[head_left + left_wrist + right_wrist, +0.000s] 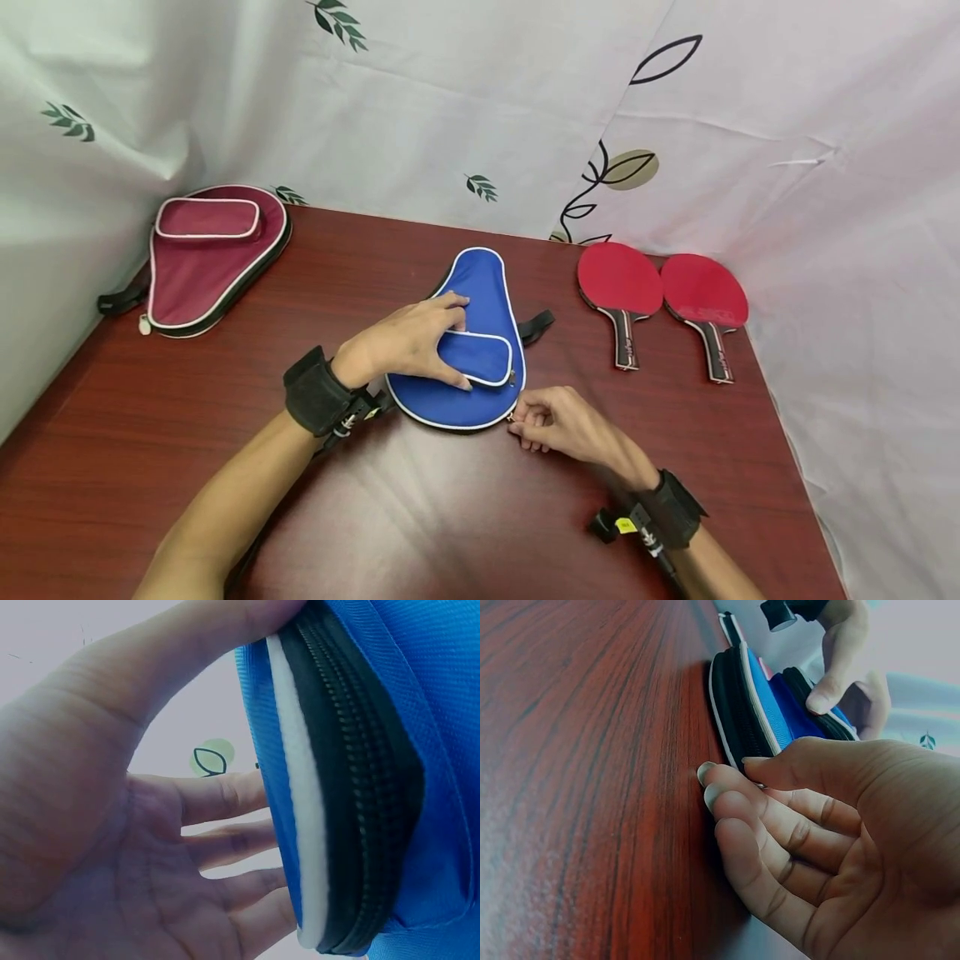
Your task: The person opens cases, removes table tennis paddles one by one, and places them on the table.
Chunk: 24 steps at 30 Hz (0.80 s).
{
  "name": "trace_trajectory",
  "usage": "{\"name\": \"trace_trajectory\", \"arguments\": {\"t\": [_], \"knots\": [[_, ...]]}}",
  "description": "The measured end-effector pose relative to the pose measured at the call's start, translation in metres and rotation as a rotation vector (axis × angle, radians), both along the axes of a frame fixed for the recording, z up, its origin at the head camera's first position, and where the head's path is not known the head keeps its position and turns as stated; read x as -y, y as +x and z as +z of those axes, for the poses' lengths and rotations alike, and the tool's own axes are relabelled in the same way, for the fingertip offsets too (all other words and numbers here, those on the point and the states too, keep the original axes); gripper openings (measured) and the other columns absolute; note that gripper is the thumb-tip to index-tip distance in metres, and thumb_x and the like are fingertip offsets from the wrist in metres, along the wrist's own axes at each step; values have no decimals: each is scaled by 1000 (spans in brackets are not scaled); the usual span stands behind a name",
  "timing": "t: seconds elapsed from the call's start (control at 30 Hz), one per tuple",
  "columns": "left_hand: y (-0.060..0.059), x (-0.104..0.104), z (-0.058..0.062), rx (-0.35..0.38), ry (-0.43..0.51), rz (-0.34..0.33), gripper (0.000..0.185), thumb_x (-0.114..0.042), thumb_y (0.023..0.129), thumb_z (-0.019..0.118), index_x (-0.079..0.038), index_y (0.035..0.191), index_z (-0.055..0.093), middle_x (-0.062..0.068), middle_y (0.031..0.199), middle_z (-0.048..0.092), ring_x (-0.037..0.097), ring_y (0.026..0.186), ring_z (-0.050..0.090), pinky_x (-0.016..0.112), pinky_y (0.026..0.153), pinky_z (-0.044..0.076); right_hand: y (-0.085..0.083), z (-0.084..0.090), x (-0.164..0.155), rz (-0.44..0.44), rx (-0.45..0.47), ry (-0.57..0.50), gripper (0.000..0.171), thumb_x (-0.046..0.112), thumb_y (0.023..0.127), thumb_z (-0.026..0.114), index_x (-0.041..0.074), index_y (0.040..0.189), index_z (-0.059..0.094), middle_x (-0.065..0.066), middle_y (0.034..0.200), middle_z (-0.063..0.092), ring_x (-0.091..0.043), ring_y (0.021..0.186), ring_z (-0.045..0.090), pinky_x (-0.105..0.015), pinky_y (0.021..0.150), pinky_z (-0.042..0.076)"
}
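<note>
A blue paddle case (pixel 480 287) with white piping lies flat in the middle of the dark red table (pixel 420 517). My left hand (pixel 442 343) rests on it with straight, spread fingers, the thumb lying along the near side of its small front pocket (pixel 483 358). In the left wrist view the palm (pixel 112 847) sits beside the case's black zipper (pixel 352 787). My right hand (pixel 519 417) pinches the zipper pull at the case's near right edge. The right wrist view shows its thumb and fingers (pixel 727 776) meeting at the case's rim (pixel 739 712).
A maroon paddle case (pixel 210 254) lies at the back left corner. Two red paddles (pixel 619 279) (pixel 705 292) lie side by side at the back right, handles toward me. A leaf-print curtain (pixel 480 108) closes off the back and sides. The table's right edge runs close to the paddles.
</note>
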<state>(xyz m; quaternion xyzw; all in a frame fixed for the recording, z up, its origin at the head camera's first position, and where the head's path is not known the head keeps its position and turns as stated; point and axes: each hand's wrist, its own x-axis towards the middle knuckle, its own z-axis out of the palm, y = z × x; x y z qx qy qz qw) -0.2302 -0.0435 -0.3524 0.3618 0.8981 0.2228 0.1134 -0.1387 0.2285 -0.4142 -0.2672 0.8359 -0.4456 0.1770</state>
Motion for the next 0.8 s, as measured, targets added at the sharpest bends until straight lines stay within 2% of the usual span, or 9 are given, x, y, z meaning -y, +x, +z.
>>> {"name": "trace_trajectory", "arguments": {"t": [0.17, 0.3, 0.53, 0.7, 0.8], "knots": [[2, -2, -1, -59, -19, 30, 65, -61, 69, 87, -10, 102, 63, 15, 148, 48, 35, 124, 58, 46, 96, 50, -1, -2, -1, 13, 1, -10, 14, -6, 90, 64, 6, 85, 70, -3, 71, 70, -21, 60, 67, -25, 52, 52], [4, -4, 0, -80, -36, 51, 65, -62, 70, 86, -10, 102, 63, 15, 142, 51, 33, 110, 63, 44, 90, 52, -2, -1, -1, 28, 5, -11, 15, -5, 91, 64, 7, 85, 70, -2, 70, 70, -19, 60, 67, -26, 53, 54], [8, -7, 2, -78, -81, 94, 66, -62, 73, 84, -8, 106, 64, 17, 140, 51, 33, 104, 64, 44, 90, 53, -1, 3, 1, 33, -20, 9, 17, -4, 92, 62, 10, 84, 69, 1, 70, 69, -15, 59, 67, -27, 52, 54], [10, -9, 3, -88, -104, 127, 68, -63, 73, 84, -8, 108, 66, 16, 135, 52, 32, 101, 63, 45, 90, 52, 0, 4, 1, 26, 3, -3, 14, -3, 92, 65, 8, 84, 69, -1, 70, 70, -18, 60, 67, -26, 53, 53], [11, -9, 3, -94, -117, 131, 73, -64, 73, 83, -6, 114, 66, 16, 132, 53, 31, 98, 62, 45, 88, 52, 1, 4, 1, 20, 6, -4, 13, -1, 92, 66, 8, 84, 69, -1, 70, 70, -19, 60, 67, -26, 52, 53]]}}
